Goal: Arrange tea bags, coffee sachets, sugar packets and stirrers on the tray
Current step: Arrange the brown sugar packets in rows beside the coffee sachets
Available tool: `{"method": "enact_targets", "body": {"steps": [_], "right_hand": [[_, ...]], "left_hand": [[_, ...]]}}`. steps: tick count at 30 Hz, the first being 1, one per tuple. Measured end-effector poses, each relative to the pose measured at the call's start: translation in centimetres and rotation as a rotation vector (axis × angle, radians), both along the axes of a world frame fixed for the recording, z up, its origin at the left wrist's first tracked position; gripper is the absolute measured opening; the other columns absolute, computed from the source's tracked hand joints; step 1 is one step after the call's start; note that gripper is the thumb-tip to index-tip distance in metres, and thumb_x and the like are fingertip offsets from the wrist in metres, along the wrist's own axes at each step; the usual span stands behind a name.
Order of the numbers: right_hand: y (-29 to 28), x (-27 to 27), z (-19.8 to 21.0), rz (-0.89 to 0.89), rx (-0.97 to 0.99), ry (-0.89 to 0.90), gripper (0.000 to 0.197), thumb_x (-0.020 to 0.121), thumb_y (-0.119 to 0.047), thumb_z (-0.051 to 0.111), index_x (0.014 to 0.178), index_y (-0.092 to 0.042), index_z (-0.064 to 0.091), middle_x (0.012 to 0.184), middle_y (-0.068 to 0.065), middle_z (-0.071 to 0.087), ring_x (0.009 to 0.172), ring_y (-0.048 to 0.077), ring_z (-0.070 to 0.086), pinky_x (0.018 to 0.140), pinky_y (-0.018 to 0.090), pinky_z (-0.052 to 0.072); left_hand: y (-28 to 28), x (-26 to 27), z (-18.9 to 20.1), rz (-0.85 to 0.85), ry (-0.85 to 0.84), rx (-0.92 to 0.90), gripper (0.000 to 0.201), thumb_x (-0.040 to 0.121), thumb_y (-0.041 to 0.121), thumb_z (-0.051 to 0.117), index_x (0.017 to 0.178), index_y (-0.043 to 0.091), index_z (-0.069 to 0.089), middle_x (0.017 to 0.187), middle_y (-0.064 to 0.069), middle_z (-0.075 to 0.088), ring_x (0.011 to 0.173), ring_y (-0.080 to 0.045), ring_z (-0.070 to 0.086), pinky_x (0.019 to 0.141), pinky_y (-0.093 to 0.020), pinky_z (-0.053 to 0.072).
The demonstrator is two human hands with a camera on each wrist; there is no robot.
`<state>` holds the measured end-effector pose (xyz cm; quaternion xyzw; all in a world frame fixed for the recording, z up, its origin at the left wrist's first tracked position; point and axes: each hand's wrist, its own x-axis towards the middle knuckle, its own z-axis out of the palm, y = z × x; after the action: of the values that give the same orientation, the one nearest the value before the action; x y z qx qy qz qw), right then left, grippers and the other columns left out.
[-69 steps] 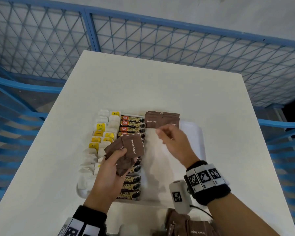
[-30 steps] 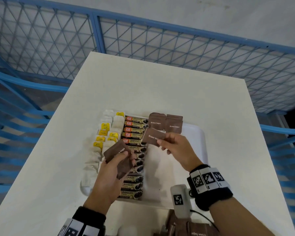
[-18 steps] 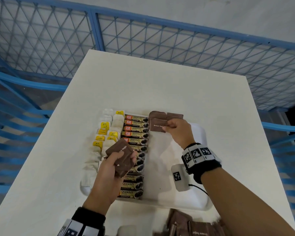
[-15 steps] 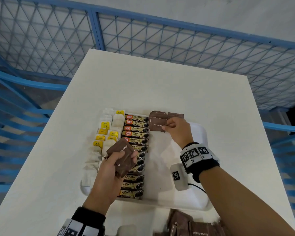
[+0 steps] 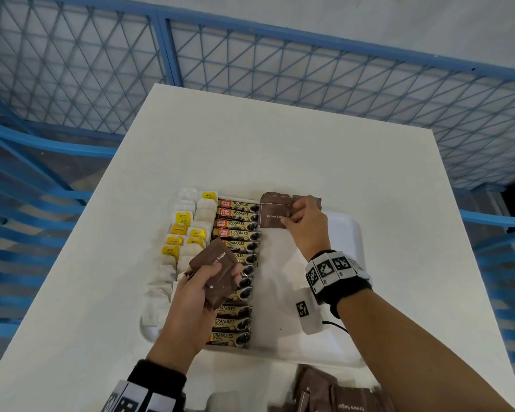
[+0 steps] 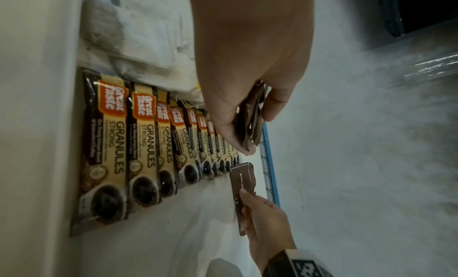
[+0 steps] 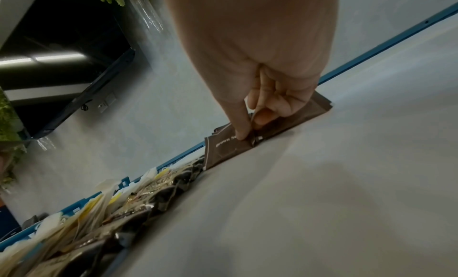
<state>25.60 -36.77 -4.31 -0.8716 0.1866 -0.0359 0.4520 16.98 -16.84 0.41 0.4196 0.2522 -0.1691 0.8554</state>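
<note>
A white tray (image 5: 344, 230) lies on the table. It holds tea bags (image 5: 188, 233) at the left and a column of coffee sachets (image 5: 235, 233) (image 6: 146, 144) in the middle. My right hand (image 5: 302, 218) (image 7: 250, 136) pinches a brown sugar packet (image 5: 272, 215) (image 6: 244, 183) (image 7: 228, 148) at the tray's far end, laid on other brown packets there. My left hand (image 5: 197, 298) (image 6: 250, 124) grips a small stack of brown sugar packets (image 5: 217, 266) (image 6: 251, 114) above the coffee sachets.
More brown sugar packets (image 5: 336, 394) lie on the table (image 5: 280, 150) near its front edge, below the tray. The tray's right half shows bare white floor (image 5: 277, 292). A blue mesh fence (image 5: 280, 69) stands round the table.
My right hand took one brown sugar packet from near the left hand and carried it to the tray's far end. The left hand stayed in place with its stack.
</note>
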Motion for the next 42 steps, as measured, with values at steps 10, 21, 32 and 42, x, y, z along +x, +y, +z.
{"method": "enact_targets", "body": {"steps": [10,21,32,42], "right_hand": [[1.1,-2.6,1.5,0.076,0.021,-0.037,0.012,0.087,-0.021,0.063,0.092,-0.010,0.060,0.072,-0.010,0.056,0.067,0.003,0.052,0.061,0.004,0.040],[3.0,-8.2,4.0,0.380,0.632,0.158,0.014,0.086,-0.012,0.064,0.096,-0.003,0.064,0.075,0.010,0.057,0.059,0.011,0.047,0.055,0.019,0.041],[-2.0,-7.7,3.2,0.142,0.387,0.163,0.006,0.081,-0.010,0.069,0.083,-0.013,0.065,0.074,-0.005,0.063,0.052,-0.007,0.052,0.053,0.006,0.039],[-5.6,-4.0,1.2,-0.094,0.192,0.131,0.016,0.081,-0.010,0.069,0.094,-0.007,0.062,0.082,0.002,0.065,0.075,0.013,0.058,0.062,0.011,0.042]], "left_hand": [[-0.4,-0.1,0.1,-0.022,-0.052,0.090,0.022,0.086,-0.002,0.055,0.102,0.008,0.065,0.084,-0.014,0.073,0.071,-0.021,0.069,0.063,-0.026,0.058],[-1.0,-0.8,0.4,-0.145,-0.100,0.143,0.032,0.064,0.009,0.069,0.095,0.007,0.067,0.079,-0.012,0.070,0.067,-0.022,0.062,0.057,-0.026,0.056],[-0.9,-1.3,0.1,-0.142,0.048,0.051,0.018,0.090,0.000,0.051,0.103,0.003,0.063,0.091,-0.020,0.070,0.073,-0.024,0.070,0.063,-0.032,0.059],[-0.9,-1.4,0.0,-0.139,0.064,0.063,0.024,0.089,-0.004,0.051,0.111,0.004,0.060,0.096,-0.016,0.073,0.081,-0.024,0.072,0.064,-0.035,0.060]]}}
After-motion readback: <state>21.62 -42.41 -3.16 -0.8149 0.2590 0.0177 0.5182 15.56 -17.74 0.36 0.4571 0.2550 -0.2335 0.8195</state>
